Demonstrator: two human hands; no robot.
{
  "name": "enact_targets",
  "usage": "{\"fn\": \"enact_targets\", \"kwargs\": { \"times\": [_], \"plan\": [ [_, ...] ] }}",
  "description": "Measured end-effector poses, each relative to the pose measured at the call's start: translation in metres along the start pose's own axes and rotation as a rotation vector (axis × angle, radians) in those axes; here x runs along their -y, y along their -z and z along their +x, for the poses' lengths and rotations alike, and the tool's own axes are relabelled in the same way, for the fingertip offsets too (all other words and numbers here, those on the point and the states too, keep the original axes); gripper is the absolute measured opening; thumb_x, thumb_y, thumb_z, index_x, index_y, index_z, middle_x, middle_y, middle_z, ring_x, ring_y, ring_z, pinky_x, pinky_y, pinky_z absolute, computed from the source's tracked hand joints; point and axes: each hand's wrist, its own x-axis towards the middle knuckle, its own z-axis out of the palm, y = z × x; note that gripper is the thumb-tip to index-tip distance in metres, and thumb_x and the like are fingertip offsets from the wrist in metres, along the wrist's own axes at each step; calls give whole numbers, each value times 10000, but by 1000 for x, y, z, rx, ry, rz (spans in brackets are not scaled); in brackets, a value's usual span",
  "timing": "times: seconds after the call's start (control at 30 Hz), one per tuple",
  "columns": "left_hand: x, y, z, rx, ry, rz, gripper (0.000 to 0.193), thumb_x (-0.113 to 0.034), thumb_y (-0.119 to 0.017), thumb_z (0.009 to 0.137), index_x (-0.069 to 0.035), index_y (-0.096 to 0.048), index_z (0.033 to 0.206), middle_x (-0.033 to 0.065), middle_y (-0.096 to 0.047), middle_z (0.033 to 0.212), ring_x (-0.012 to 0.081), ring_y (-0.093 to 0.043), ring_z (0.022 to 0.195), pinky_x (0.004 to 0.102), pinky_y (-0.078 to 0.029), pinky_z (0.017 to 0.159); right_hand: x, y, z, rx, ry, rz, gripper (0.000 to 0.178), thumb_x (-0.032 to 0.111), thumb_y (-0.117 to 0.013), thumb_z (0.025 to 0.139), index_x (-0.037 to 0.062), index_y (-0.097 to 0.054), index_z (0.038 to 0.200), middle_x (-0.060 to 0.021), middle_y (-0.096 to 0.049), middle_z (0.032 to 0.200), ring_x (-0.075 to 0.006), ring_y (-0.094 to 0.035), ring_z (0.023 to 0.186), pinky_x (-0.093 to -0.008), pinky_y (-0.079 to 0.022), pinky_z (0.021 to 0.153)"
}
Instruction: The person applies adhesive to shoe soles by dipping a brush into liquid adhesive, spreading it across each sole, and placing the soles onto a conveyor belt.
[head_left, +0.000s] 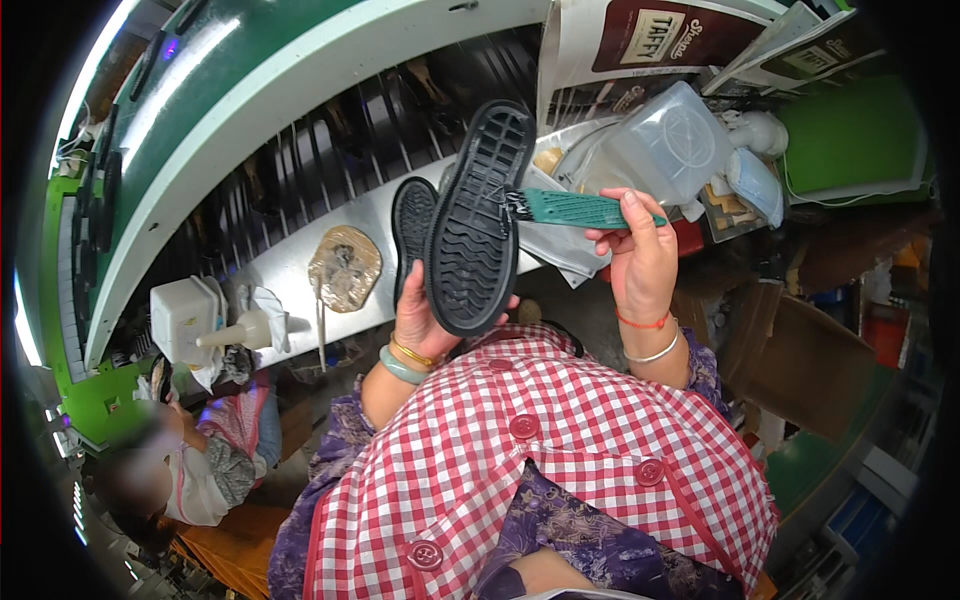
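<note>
My left hand (420, 320) is closed around the lower end of a black shoe sole (482, 215), held up with its grid and wavy ridges facing me. Just left of it is a second black sole (412, 215), its lower part behind my thumb; I cannot tell whether it rests on the metal ledge or is also held. A green-handled brush (585, 208) is pinched in my right hand (640, 245), its handle pointing right. The dark bristles touch the right edge of the sole near its middle.
Along the metal ledge (355, 318) lie a round brown cake-like lump (345, 268) and a white squeeze bottle (240, 330). A clear plastic container (670, 140) stands at right, near a cardboard box (800, 365). Behind runs a dark slatted conveyor (375, 125). Another person (215, 460) sits at lower left.
</note>
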Motion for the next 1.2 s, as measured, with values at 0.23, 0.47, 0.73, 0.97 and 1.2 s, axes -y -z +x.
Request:
{"fn": "enact_targets", "kwargs": {
  "times": [0.23, 0.47, 0.73, 0.97, 1.2],
  "plan": [
    [6, -28, -6, 107, 30, 64, 862, -604, -550, 800, -67, -250, 1405, 229, -389, 1339, 506, -452, 1142, 572, -458, 901, 5, -40, -4, 35, 192, -137, 255, 166, -476, 957, -39, -607, 1032, -92, -657, 825, -132, -655, 713, -190, -481, 572],
    [7, -35, -6, 89, -5, 94, 872, -614, -544, 796, -77, -238, 1411, 220, -367, 1364, 513, -428, 1163, 560, -448, 921, 6, -46, -25, 171, 132, -239, 244, 143, -476, 954, -46, -607, 1036, -97, -647, 836, -137, -650, 708, -194, -479, 565],
    [7, -26, -3, 21, -153, 42, 723, -564, -490, 860, -70, -338, 1366, 184, -438, 1322, 333, -474, 1193, 477, -435, 972, 6, -47, -41, 312, 104, -285, 226, 123, -465, 955, -36, -603, 1039, -95, -647, 873, -135, -652, 732, -184, -490, 572],
    [4, -29, 0, -2, -130, 9, 721, -617, -442, 855, -61, -407, 1313, 161, -501, 1259, 310, -528, 1119, 475, -467, 914, 12, -44, -51, 426, 55, -355, 201, 97, -482, 938, -27, -618, 1017, -91, -650, 862, -122, -652, 717, -187, -493, 573],
    [6, -37, 4, -100, -146, 10, 768, -671, -393, 836, -80, -409, 1327, 143, -515, 1252, 311, -534, 1106, 466, -470, 894, 18, -37, -49, 547, 23, -472, 177, 91, -518, 918, -14, -634, 1002, -77, -647, 819, -101, -646, 690, -190, -481, 548]
  ]
}}
